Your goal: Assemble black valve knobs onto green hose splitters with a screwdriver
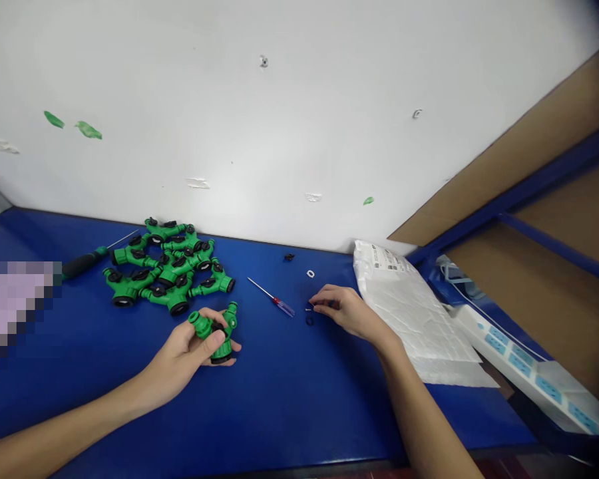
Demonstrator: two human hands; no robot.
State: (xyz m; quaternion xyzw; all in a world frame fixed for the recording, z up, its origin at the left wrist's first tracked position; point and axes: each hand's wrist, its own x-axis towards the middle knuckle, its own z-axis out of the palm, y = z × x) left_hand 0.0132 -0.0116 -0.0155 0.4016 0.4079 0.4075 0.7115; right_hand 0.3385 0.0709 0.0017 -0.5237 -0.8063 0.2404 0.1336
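Near the centre of the blue table (299,406), you are clasping one green Y-connector (216,332) in your left hand (182,359), its black base down, just nearer than the pile of green connectors (164,269). To its right, your right hand (349,311) is drawing its fingertips together beside a small black ring (309,320), right of the little screwdriver (275,300); whether they are gripping anything cannot be told. Handling note: bracing the connector against the table and pinching one ring by its rim is likely serving you best.
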